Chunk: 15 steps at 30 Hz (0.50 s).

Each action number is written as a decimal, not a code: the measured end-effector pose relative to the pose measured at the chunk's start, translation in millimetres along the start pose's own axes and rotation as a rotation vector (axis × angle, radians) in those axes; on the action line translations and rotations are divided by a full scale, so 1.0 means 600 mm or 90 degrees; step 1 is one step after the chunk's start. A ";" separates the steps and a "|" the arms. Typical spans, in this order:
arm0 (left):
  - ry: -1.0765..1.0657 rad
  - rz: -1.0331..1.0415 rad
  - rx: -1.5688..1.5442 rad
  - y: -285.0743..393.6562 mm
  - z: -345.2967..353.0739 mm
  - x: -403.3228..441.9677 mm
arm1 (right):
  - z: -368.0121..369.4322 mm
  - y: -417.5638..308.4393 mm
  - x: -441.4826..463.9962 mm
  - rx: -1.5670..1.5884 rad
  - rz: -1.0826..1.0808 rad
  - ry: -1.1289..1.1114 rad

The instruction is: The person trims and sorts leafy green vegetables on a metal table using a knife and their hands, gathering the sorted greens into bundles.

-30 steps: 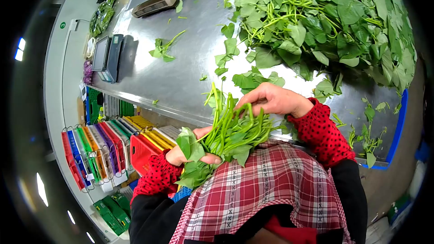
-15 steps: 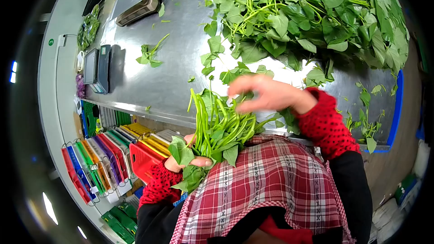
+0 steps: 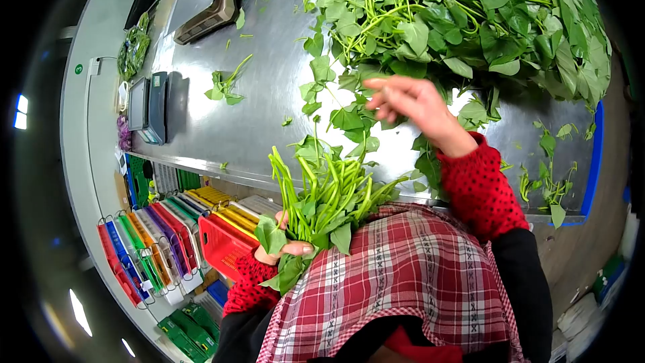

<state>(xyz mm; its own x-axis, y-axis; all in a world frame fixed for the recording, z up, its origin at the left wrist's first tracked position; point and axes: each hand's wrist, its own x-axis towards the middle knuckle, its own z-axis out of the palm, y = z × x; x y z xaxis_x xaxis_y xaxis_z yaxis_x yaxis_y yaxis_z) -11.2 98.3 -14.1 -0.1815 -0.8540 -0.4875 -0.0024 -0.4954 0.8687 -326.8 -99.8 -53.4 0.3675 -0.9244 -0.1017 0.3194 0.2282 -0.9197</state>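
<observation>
My left hand [image 3: 285, 247] is wrapped round a thick bunch of leafy greens [image 3: 322, 195], held by the table's front edge against the apron. Its green stems point up and away, and leaves hang below the grip. Over the table, beyond the bunch, my right hand [image 3: 413, 107] is raised with fingers partly bent and apart, and I see nothing in them. Just past it lies a large heap of the same leafy greens [image 3: 470, 20], with heart-shaped leaves and tangled stems. Loose leaves [image 3: 346, 119] lie under and beside the right hand.
A metal table [image 3: 269, 107] carries a scale [image 3: 208, 0] at the back left and a smaller scale [image 3: 148, 107] at the left edge. A single sprig [image 3: 227, 84] lies between. Below stand coloured plastic crates [image 3: 158, 242] and a red basket [image 3: 225, 245].
My right hand has moved up and away from the stems toward the heap. The left hand keeps its hold on the bunch, whose stems now fan out more. The view has shifted slightly.
</observation>
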 end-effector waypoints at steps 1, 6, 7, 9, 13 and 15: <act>-0.009 -0.049 -0.013 0.011 0.004 0.006 | 0.016 0.015 -0.016 -0.036 -0.030 -0.086; 0.043 -0.167 -0.057 0.032 0.031 -0.004 | 0.067 0.010 -0.073 -0.399 -0.235 -0.137; 0.045 -0.168 -0.061 0.031 0.030 -0.006 | 0.064 0.009 -0.070 -0.396 -0.236 -0.141; 0.048 -0.155 -0.062 0.029 0.027 -0.011 | 0.043 0.006 -0.057 -0.201 -0.169 0.053; 0.089 -0.171 -0.060 0.033 0.033 -0.015 | 0.039 -0.015 -0.040 -0.219 -0.191 -0.064; 0.104 -0.191 -0.102 0.048 0.051 -0.012 | 0.072 -0.015 -0.066 -0.295 -0.119 -0.228</act>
<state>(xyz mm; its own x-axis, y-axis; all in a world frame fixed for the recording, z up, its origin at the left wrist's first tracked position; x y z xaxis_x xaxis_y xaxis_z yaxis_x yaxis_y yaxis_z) -40.1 95.0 17.4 -0.0366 -0.6750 -0.7369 0.1243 -0.7348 0.6668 -306.4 -52.0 -24.5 0.6387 -0.7572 0.1371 0.0234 -0.1589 -0.9870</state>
